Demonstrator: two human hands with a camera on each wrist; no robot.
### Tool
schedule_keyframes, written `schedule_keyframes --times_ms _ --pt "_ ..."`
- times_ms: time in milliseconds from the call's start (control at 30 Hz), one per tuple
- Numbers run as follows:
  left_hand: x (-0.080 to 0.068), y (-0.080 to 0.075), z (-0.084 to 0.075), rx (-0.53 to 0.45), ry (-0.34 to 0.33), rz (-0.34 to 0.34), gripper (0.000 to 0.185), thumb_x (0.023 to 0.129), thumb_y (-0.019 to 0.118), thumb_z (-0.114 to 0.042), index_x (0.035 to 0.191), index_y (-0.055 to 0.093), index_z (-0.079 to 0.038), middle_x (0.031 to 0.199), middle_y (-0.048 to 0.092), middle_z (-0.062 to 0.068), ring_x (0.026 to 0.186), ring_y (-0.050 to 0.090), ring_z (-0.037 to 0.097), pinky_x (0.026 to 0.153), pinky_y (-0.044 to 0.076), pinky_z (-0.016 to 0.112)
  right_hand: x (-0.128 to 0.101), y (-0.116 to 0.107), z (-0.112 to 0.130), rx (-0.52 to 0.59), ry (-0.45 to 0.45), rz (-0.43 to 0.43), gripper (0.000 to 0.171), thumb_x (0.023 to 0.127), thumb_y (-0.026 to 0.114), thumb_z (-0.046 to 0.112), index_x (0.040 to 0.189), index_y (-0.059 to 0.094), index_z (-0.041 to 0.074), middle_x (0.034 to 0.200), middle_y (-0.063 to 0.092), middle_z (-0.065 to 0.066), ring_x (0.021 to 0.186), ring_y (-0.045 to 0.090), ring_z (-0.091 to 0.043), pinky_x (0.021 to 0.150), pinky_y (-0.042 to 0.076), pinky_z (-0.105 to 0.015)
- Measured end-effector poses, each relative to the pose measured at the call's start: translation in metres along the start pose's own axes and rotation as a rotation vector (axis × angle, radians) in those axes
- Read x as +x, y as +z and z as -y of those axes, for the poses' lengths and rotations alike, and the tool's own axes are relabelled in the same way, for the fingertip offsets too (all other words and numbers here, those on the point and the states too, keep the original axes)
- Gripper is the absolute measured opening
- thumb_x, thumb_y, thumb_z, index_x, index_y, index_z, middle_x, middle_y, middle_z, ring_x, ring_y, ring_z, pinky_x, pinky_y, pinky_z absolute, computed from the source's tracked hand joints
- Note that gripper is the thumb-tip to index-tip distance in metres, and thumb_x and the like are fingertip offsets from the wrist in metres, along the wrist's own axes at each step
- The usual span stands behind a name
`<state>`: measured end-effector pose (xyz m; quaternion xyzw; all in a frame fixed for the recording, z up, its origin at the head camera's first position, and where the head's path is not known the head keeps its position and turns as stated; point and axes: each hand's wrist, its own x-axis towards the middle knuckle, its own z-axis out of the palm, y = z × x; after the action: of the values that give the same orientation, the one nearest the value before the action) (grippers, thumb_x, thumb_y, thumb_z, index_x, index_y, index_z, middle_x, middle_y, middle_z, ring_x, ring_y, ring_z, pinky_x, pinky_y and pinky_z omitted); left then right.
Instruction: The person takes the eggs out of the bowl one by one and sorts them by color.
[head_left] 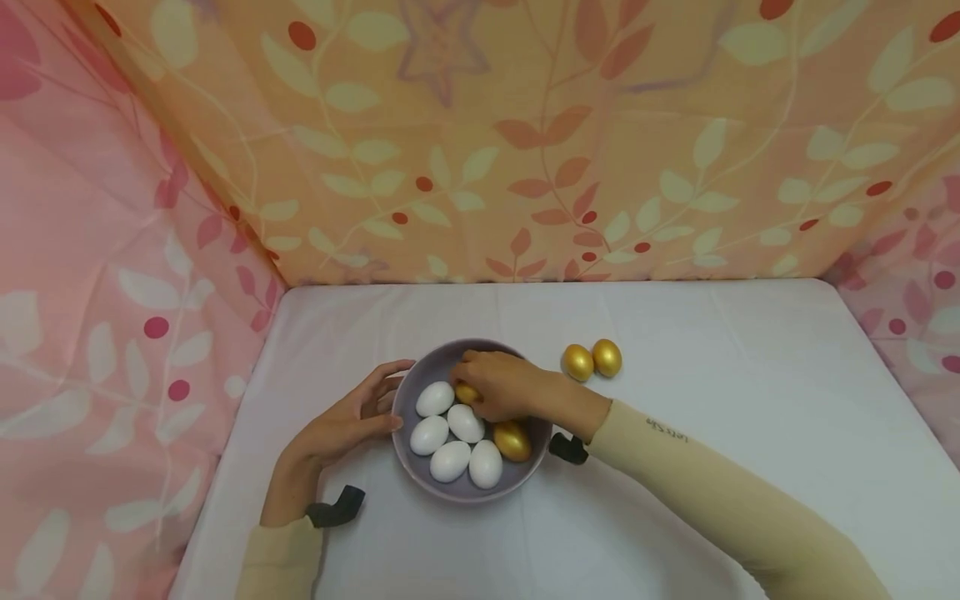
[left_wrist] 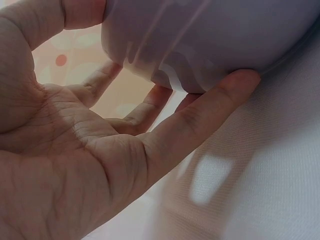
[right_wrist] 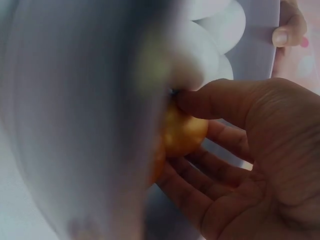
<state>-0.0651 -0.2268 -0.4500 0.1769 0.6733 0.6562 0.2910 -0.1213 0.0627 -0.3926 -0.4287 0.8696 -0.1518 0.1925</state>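
A round mauve bowl (head_left: 471, 497) stands on the white-covered table, holding several white eggs (head_left: 450, 461) and some gold ones. My left hand (head_left: 348, 421) touches its left outer wall, thumb tip at the rim. In the left wrist view the long, spread fingers (left_wrist: 185, 120) rest against the bowl's underside. My right hand (head_left: 504, 385) reaches into the bowl and grips a gold egg (head_left: 467, 392) between thumb and fingers. The same gold egg (right_wrist: 185, 131) shows in the right wrist view, partly covered by the thumb. Another gold egg (head_left: 512, 442) lies in the bowl below the right wrist.
Two gold eggs lie together on the table (head_left: 720, 367) right of the bowl, one left (head_left: 578, 362) and one right (head_left: 607, 357). Patterned cloth walls (head_left: 540, 142) rise behind and at the sides. The blurred bowl wall fills much of the right wrist view.
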Motion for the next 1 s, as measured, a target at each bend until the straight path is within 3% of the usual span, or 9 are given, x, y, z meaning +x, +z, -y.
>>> schedule_keyframes --times_ms 267,500,733,1000 --pt "0.0 -0.001 0.004 0.008 0.009 -0.004 0.079 0.101 0.062 0.0 0.166 0.022 -0.018 0.167 0.03 0.024 0.147 0.045 0.02 0.109 0.049 0.026 0.002 -0.006 -0.001 -0.011 0.005 0.021 0.032 0.092 0.074 0.011 0.124 0.069 0.011 0.11 0.064 -0.006 0.093 0.056 -0.018 0.087 0.049 -0.035" --pt "0.001 0.0 0.001 0.003 0.005 -0.01 0.079 0.1 0.063 -0.001 0.166 0.023 -0.019 0.167 0.031 0.023 0.146 0.047 0.02 0.109 0.05 0.027 -0.004 -0.014 -0.003 -0.006 -0.009 -0.044 0.026 0.091 0.074 0.008 0.116 0.069 0.014 0.106 0.062 -0.004 0.091 0.056 -0.018 0.085 0.049 -0.035" --pt "0.002 0.001 -0.001 0.005 -0.003 -0.008 0.079 0.1 0.063 -0.001 0.166 0.023 -0.02 0.167 0.031 0.023 0.148 0.044 0.028 0.109 0.05 0.027 -0.018 -0.018 -0.003 0.08 -0.011 -0.098 0.031 0.094 0.071 0.01 0.125 0.067 0.013 0.114 0.062 -0.006 0.096 0.058 -0.02 0.09 0.051 -0.037" --pt "-0.001 -0.001 0.0 0.005 0.026 0.001 0.078 0.1 0.062 0.0 0.166 0.022 -0.017 0.164 0.032 0.026 0.143 0.05 0.019 0.107 0.051 0.027 -0.043 -0.029 -0.002 0.19 0.024 -0.19 0.04 0.092 0.072 0.011 0.131 0.066 0.015 0.122 0.063 -0.002 0.099 0.059 -0.018 0.089 0.051 -0.033"
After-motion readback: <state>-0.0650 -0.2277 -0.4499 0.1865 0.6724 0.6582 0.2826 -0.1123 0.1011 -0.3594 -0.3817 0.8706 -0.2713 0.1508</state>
